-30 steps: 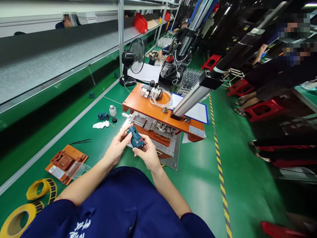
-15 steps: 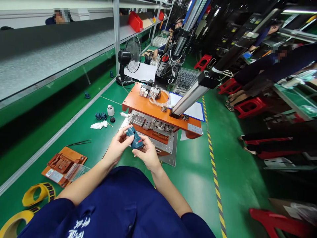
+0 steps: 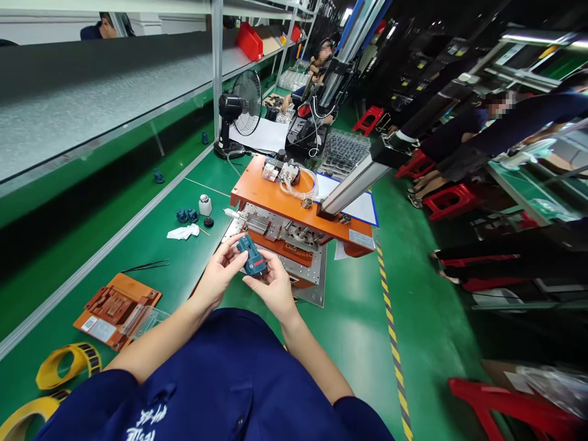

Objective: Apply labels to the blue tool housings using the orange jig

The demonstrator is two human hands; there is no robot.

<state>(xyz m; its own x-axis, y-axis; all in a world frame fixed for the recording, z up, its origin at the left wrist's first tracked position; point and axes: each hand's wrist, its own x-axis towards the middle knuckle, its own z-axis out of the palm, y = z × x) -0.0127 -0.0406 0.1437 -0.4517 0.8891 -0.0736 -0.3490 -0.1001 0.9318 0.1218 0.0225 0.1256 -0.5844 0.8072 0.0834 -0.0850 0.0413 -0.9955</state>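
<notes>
A small blue plastic part with a red label [image 3: 251, 256] is held between both hands just in front of an orange fixture [image 3: 294, 205] on a metal base plate. My left hand [image 3: 219, 275] grips the part's left side with thumb and fingers. My right hand [image 3: 274, 286] holds its right and lower side, thumb on top. Both hands hover above the green bench [image 3: 151, 245], close to the fixture's front edge.
On the bench lie two small blue parts [image 3: 187, 215], a white bottle [image 3: 205, 205], a crumpled wipe [image 3: 184, 231], tweezers [image 3: 147, 265], an orange jig plate [image 3: 117, 308] and yellow tape rolls [image 3: 68, 361]. A fan [image 3: 241, 113] stands behind. Other people sit at right by red stools [image 3: 448, 199].
The view has swung slightly. Both hands keep hold of the blue part and have turned it a little in front of the fixture.
</notes>
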